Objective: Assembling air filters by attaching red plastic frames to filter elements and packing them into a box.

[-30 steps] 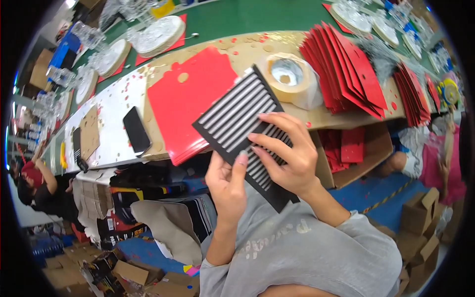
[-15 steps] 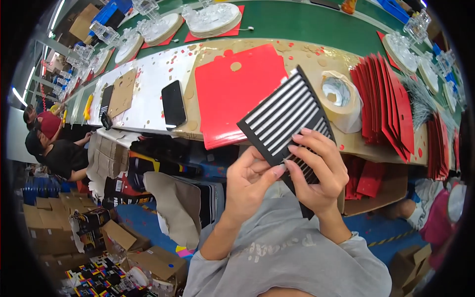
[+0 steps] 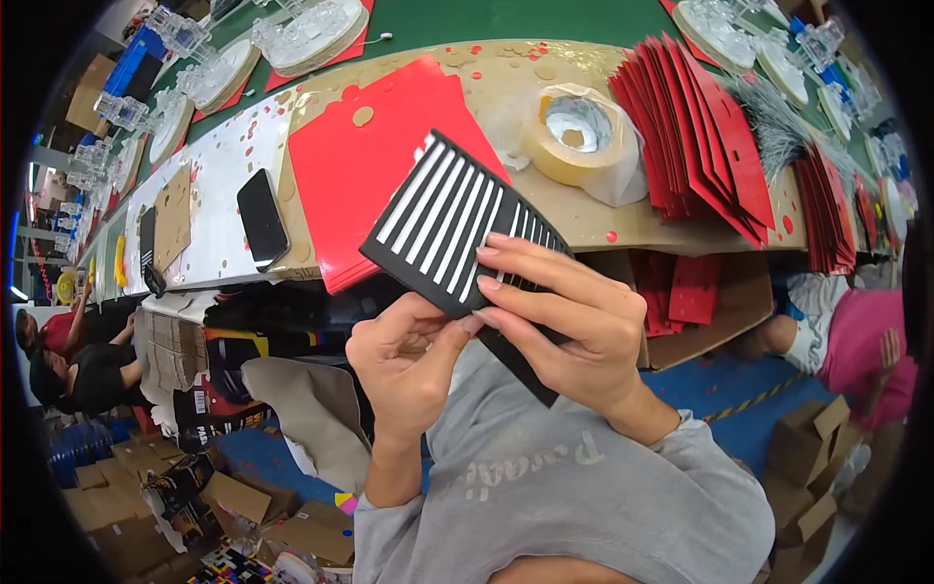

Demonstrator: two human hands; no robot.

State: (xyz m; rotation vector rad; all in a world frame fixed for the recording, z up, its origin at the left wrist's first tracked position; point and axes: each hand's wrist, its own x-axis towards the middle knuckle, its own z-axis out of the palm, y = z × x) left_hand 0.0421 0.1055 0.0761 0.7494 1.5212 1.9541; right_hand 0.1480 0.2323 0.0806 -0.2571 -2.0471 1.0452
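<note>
Between my hands is a black sheet with rows of white strips [image 3: 438, 219], tilted over the bench edge. My left hand [image 3: 404, 365] pinches its near left edge, the thumb on top and the fingers curled beneath. My right hand [image 3: 574, 326] lies across the nearer half, its fingers over the strips and the thumb out of sight or partly hidden. The fingertips of both hands meet near the middle of the sheet's lower edge. Just beyond, a stack of red card sheets [image 3: 365, 161] lies on the bench, partly covered by the striped sheet.
A wide tape roll [image 3: 574, 141] and upright folded red cards [image 3: 691, 141] stand right of the stack; a black phone [image 3: 263, 219] lies left. Clear plastic pieces on white discs [image 3: 306, 39] line the green surface. An open carton [image 3: 720, 326] sits below the bench.
The whole view has shifted, so the bench things appear further left and higher. Both hands keep hold of the striped sheet, with little change in grip.
</note>
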